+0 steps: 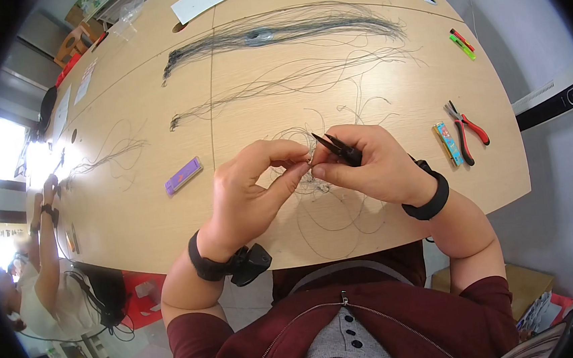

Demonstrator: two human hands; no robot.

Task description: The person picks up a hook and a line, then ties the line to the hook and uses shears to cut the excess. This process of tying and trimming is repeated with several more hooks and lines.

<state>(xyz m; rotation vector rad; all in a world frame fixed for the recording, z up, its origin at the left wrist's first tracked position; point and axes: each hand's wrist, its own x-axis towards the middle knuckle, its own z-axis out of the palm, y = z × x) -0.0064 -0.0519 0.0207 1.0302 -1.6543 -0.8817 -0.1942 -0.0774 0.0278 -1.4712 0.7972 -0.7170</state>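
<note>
My left hand (250,182) is closed, thumb and forefinger pinching the end of a thin grey cord near the middle of the table. Facing it, my right hand (376,162) meets those fingertips with its own thumb and forefinger at the cord. Tucked in that same hand is a pair of black pointed snips (341,149), blades toward the upper left and parted. A loose tangle of thin cords (321,188) spreads under and around both hands. What exactly sits between the fingertips is too small to make out.
Two long cord bundles (275,35) lie farther back. A purple box (183,176) is left of my hands. Red-handled pliers (466,131) and a blue-yellow packet (448,145) lie right, with red and green cutters (462,45) behind. Another person (49,278) works at the left.
</note>
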